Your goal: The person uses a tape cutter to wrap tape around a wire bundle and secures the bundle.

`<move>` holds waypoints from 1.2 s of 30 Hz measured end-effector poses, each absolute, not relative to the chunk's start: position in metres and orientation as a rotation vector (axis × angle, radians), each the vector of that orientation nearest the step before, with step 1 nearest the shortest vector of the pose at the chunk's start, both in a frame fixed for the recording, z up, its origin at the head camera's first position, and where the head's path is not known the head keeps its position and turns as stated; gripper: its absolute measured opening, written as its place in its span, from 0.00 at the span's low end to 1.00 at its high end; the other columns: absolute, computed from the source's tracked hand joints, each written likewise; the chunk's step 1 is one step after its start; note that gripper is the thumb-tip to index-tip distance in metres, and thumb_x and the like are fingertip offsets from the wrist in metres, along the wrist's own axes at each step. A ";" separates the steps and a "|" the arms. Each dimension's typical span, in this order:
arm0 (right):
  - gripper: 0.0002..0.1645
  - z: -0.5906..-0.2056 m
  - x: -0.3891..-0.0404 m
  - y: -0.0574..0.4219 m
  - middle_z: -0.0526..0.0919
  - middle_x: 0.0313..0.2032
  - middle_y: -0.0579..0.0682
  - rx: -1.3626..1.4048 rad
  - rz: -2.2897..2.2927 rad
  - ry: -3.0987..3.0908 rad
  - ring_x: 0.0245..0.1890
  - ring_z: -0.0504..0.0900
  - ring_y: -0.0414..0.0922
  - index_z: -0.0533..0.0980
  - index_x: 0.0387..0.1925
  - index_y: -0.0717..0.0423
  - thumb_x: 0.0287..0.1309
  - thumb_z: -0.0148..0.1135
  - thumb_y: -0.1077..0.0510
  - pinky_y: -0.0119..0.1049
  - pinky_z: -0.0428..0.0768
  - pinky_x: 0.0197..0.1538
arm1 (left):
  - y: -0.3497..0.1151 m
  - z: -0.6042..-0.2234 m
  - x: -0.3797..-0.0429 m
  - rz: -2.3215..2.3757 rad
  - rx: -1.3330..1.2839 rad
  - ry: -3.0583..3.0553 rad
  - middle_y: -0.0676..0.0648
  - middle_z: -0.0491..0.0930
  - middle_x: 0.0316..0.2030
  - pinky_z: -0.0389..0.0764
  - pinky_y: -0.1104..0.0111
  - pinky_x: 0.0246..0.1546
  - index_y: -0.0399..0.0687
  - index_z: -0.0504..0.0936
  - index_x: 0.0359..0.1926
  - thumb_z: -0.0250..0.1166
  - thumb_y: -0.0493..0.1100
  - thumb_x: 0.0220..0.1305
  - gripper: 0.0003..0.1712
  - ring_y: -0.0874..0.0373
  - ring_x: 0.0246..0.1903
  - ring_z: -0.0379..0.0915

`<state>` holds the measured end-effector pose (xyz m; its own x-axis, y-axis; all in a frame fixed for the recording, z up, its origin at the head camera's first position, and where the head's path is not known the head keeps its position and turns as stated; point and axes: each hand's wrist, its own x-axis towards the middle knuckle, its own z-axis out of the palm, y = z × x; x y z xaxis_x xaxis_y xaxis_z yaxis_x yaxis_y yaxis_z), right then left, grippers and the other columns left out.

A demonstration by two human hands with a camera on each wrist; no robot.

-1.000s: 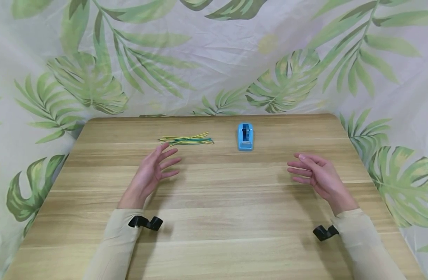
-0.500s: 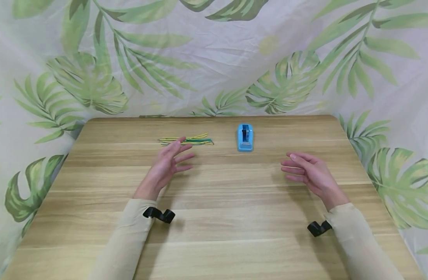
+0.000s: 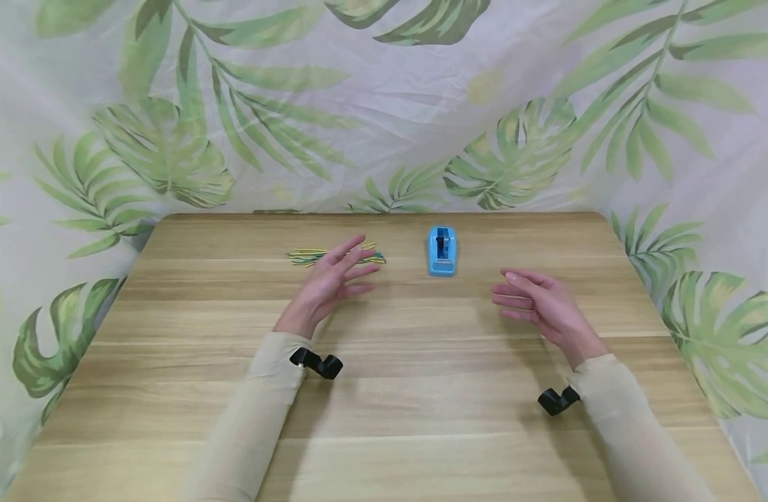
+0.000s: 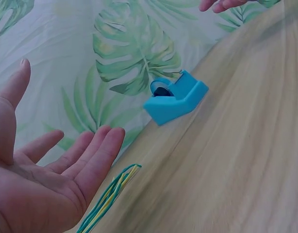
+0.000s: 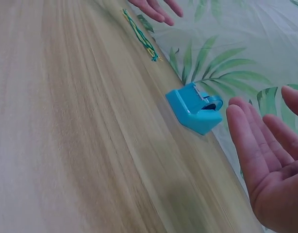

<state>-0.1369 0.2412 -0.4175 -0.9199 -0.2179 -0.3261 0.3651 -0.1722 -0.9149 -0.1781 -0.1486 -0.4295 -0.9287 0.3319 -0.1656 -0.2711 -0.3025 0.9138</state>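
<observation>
1. Reference: directions were read in the head view from the middle of the table (image 3: 421, 390); 12 o'clock was the far edge, by the leaf-print cloth (image 3: 409, 132).
2. Wires: a loose bundle of yellow and green wires (image 5: 140, 35) lay on the table at 11 o'clock, near the far edge; the strands ran roughly from 9 to 3 o'clock, some crossing others.
3. Tape dispenser: the blue tape dispenser (image 3: 443, 252) stood upright at 1 o'clock, on the 3 o'clock side of the wires and apart from them; neither hand touched it.
4. Left hand: the left hand (image 3: 327, 282) hovered at 11 o'clock, hiding the middle of the wires in the head view; its fingers were extended and gripped nothing; the right wrist view showed a gap between fingers and wires, so contact appeared absent.
5. Right hand: the right hand (image 3: 550, 307) hung above the table between 2 and 3 o'clock; its fingers were relaxed and gripped nothing; the tape dispenser was toward its 10 o'clock, well apart.
6. Done: no handling result was visible; both items rested on the table, ungripped.
7. Left: judged from this layout, the work was at the approach stage; all gripping and handling was outstanding.
</observation>
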 end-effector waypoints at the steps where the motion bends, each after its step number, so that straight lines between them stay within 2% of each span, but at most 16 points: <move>1: 0.17 -0.418 -0.138 0.240 0.87 0.47 0.55 0.173 -2.139 1.729 0.48 0.86 0.51 0.76 0.57 0.51 0.70 0.63 0.52 0.49 0.81 0.53 | -0.146 -0.430 -0.181 2.275 0.069 1.573 0.32 0.60 0.72 0.66 0.38 0.62 0.51 0.57 0.78 0.57 0.49 0.77 0.35 0.34 0.66 0.63; 5: 0.26 -0.420 -0.144 0.234 0.87 0.47 0.56 0.162 -2.121 1.754 0.53 0.83 0.57 0.72 0.64 0.56 0.70 0.63 0.51 0.48 0.82 0.52 | -0.135 -0.431 -0.191 2.273 0.036 1.566 0.32 0.61 0.72 0.65 0.37 0.62 0.50 0.58 0.77 0.57 0.47 0.77 0.33 0.34 0.66 0.64; 8: 0.32 -0.423 -0.149 0.230 0.86 0.50 0.58 0.146 -2.100 1.770 0.55 0.81 0.60 0.67 0.68 0.61 0.70 0.62 0.51 0.50 0.81 0.53 | -0.125 -0.433 -0.198 2.252 0.032 1.566 0.33 0.61 0.72 0.66 0.38 0.62 0.51 0.59 0.77 0.58 0.48 0.76 0.34 0.34 0.66 0.65; 14: 0.40 -0.429 -0.161 0.220 0.84 0.53 0.60 0.140 -2.057 1.774 0.58 0.78 0.61 0.60 0.73 0.65 0.70 0.63 0.50 0.52 0.79 0.56 | -0.113 -0.437 -0.211 2.220 0.086 1.572 0.34 0.60 0.72 0.74 0.44 0.58 0.56 0.58 0.77 0.57 0.53 0.76 0.34 0.34 0.67 0.63; 18: 0.40 -0.428 -0.171 0.215 0.85 0.51 0.58 0.143 -2.033 1.775 0.58 0.77 0.62 0.60 0.73 0.66 0.70 0.63 0.50 0.51 0.80 0.55 | -0.106 -0.435 -0.221 2.204 0.102 1.608 0.34 0.61 0.72 0.78 0.47 0.55 0.57 0.60 0.77 0.60 0.54 0.74 0.35 0.33 0.67 0.63; 21: 0.39 -0.425 -0.178 0.211 0.83 0.54 0.62 0.144 -2.023 1.763 0.59 0.76 0.62 0.60 0.73 0.66 0.70 0.62 0.51 0.52 0.78 0.56 | -0.100 -0.434 -0.228 2.175 0.107 1.641 0.34 0.61 0.72 0.79 0.47 0.55 0.58 0.60 0.77 0.62 0.55 0.72 0.37 0.34 0.67 0.63; 25: 0.37 -0.424 -0.187 0.206 0.76 0.60 0.68 0.131 -1.994 1.759 0.60 0.75 0.63 0.60 0.73 0.65 0.72 0.60 0.51 0.53 0.77 0.57 | -0.094 -0.436 -0.234 2.145 0.103 1.665 0.35 0.62 0.71 0.79 0.48 0.54 0.58 0.60 0.77 0.63 0.54 0.71 0.38 0.35 0.66 0.64; 30: 0.37 -0.425 -0.197 0.200 0.71 0.64 0.71 0.133 -1.960 1.754 0.61 0.74 0.64 0.60 0.73 0.63 0.72 0.60 0.51 0.54 0.77 0.59 | -0.087 -0.438 -0.240 2.128 0.099 1.670 0.35 0.62 0.72 0.79 0.48 0.55 0.59 0.59 0.78 0.63 0.54 0.72 0.39 0.34 0.66 0.64; 36: 0.37 -0.426 -0.204 0.195 0.72 0.63 0.70 0.182 -1.952 1.742 0.59 0.77 0.62 0.60 0.73 0.63 0.72 0.60 0.51 0.52 0.79 0.57 | -0.077 -0.440 -0.244 2.106 0.099 1.703 0.38 0.65 0.71 0.79 0.47 0.55 0.61 0.61 0.77 0.64 0.54 0.71 0.37 0.35 0.65 0.66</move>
<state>-0.2039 0.1947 -0.4260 -0.8596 -0.2826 -0.4257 0.4550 -0.0441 -0.8894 -0.2444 -0.0770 -0.4398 -0.9057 0.3691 -0.2088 -0.2814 -0.1547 0.9470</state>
